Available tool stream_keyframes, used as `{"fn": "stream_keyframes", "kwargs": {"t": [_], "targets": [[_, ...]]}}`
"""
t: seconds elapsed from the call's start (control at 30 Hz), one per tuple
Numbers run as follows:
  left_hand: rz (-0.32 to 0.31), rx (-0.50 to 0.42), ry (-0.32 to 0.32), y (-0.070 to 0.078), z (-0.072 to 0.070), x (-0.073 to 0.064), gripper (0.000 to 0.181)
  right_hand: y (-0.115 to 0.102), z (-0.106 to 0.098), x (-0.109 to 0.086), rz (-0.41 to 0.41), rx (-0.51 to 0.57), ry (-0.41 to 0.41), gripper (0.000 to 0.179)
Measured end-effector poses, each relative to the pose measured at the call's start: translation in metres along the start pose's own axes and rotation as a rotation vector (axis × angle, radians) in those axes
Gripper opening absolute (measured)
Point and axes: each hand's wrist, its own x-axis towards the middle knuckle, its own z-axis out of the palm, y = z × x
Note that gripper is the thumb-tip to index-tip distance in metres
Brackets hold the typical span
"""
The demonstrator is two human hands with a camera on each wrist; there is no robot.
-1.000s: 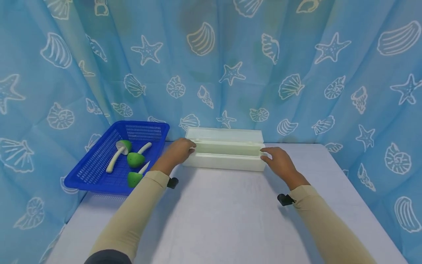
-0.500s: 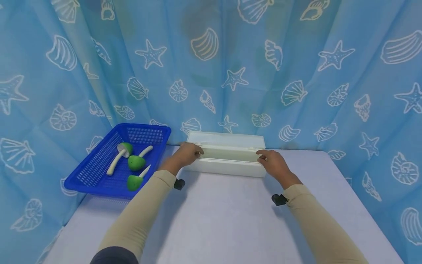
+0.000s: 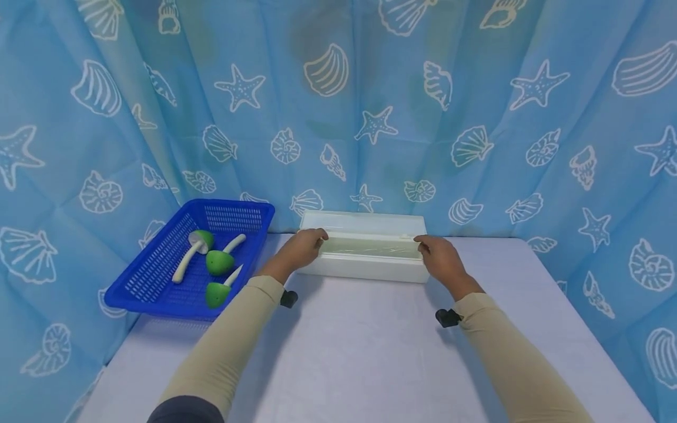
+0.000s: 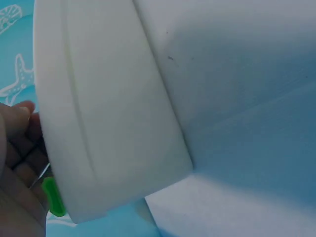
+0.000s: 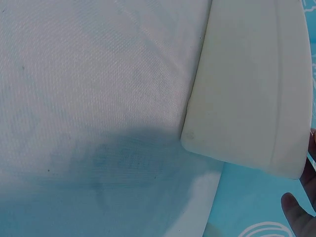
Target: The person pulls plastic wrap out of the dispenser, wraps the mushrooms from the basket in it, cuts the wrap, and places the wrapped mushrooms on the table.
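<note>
A long white cling film dispenser (image 3: 365,268) stands at the back of the table with its lid (image 3: 365,222) raised. Clear, shiny, wrinkled film (image 3: 391,249) stretches across its opening. My left hand (image 3: 301,249) pinches the film at the left end, thumb and finger together. At the right end my right hand (image 3: 443,261) pinches it too. In the left wrist view, a small green piece (image 4: 53,197) sits at the dispenser's end by the left hand. Only some fingers (image 5: 292,207) of the right hand show in the right wrist view; its pinch is hidden there.
To the left stands a blue plastic basket (image 3: 145,294) holding several toy mushrooms with green caps and white stems, one mushroom (image 3: 219,262) near the middle. A white cloth (image 3: 359,352) covers the table. Behind hangs a blue curtain (image 3: 317,106) with shells and starfish.
Both hands have moved inward from the dispenser's ends to over its opening. Shiny film now shows between them, raised slightly since half a second ago. The basket stays in place.
</note>
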Motion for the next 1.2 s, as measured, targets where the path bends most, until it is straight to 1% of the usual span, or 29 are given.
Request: {"fn": "stream_keyframes", "kwargs": {"t": [0.07, 0.17, 0.27, 0.33, 0.43, 0.53, 0.63, 0.7, 0.73, 0.8, 0.9, 0.97, 1.03, 1.13, 1.2], "targets": [[0.004, -0.021, -0.045, 0.0, 0.001, 0.001, 0.03, 0.001, 0.001, -0.001, 0.008, 0.011, 0.002, 0.028], [-0.013, -0.041, -0.118, 0.001, 0.001, 0.002, 0.033, 0.002, 0.003, -0.002, 0.02, 0.014, -0.013, 0.028], [-0.041, -0.097, -0.158, 0.002, -0.001, 0.004, 0.031, 0.001, 0.005, -0.001, 0.012, 0.013, -0.022, 0.028], [-0.053, -0.141, -0.149, 0.003, -0.001, 0.008, 0.026, 0.001, 0.005, -0.001, 0.005, 0.013, -0.014, 0.028], [-0.071, -0.145, -0.108, 0.004, -0.001, 0.013, 0.023, 0.001, 0.005, 0.0, 0.001, 0.02, 0.004, 0.028], [-0.071, -0.084, -0.082, 0.004, 0.0, 0.015, 0.023, 0.001, 0.006, -0.001, 0.005, 0.023, -0.005, 0.028], [-0.058, -0.034, -0.073, 0.004, 0.0, 0.014, 0.024, 0.002, 0.008, -0.002, 0.013, 0.014, -0.018, 0.029], [-0.041, -0.023, -0.069, 0.004, 0.0, 0.014, 0.024, 0.002, 0.008, -0.002, 0.015, 0.003, -0.018, 0.028], [-0.032, -0.027, -0.077, 0.004, 0.0, 0.014, 0.024, 0.002, 0.008, -0.002, 0.018, 0.0, -0.017, 0.028], [-0.029, -0.068, -0.119, 0.005, -0.001, 0.016, 0.023, 0.003, 0.007, -0.003, 0.021, 0.009, -0.017, 0.029], [-0.027, -0.131, -0.212, 0.007, -0.001, 0.021, 0.024, 0.003, 0.006, -0.002, 0.021, 0.023, -0.013, 0.029], [-0.035, -0.14, -0.253, 0.008, -0.001, 0.025, 0.023, 0.003, 0.005, -0.002, 0.02, 0.032, -0.009, 0.029], [-0.027, -0.1, -0.261, 0.007, -0.001, 0.031, 0.023, 0.002, 0.004, -0.001, 0.015, 0.035, -0.002, 0.028], [-0.015, -0.007, -0.27, 0.009, -0.002, 0.038, 0.03, 0.002, 0.004, 0.0, 0.019, 0.039, 0.002, 0.028], [-0.013, 0.055, -0.294, 0.011, -0.003, 0.041, 0.034, 0.004, 0.004, 0.001, 0.03, 0.03, 0.006, 0.028]]}}
